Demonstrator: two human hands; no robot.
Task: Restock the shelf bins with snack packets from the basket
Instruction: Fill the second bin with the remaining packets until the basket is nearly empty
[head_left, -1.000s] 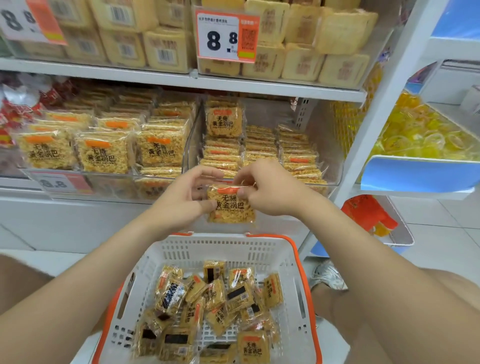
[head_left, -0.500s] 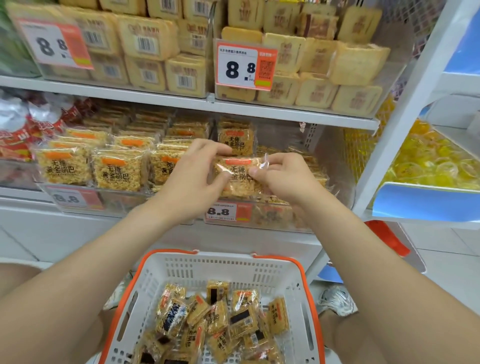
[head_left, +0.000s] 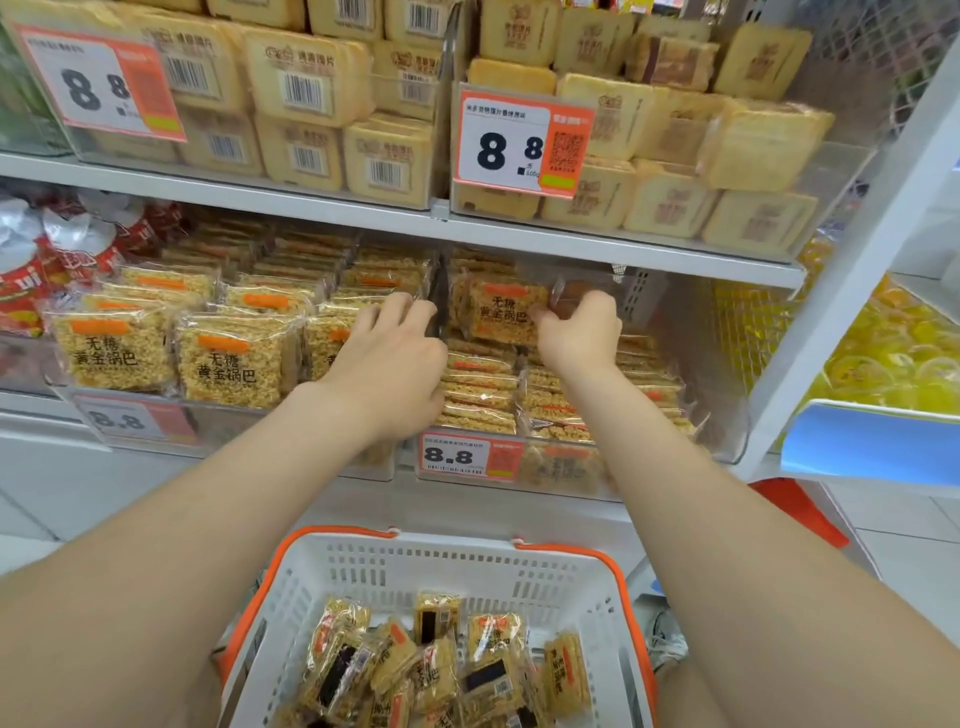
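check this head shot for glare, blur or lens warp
Head view: light is even, with soft shadow under the upper shelf; wide-angle warp slants that shelf and leans the white upright; small glare spots sit on wrappers of the stacked packets; the lower left price tag looks hazy behind clear plastic.

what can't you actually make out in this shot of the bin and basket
Head view, the only one:
Fingertips of the left hand: hidden behind its own knuckles, so whether they touch the upright snack packet that the right hand pinches is unclear.
Basket: near end cut off by the bottom edge, so the packet count is unknown.
Price tag: small print too blurred to read.
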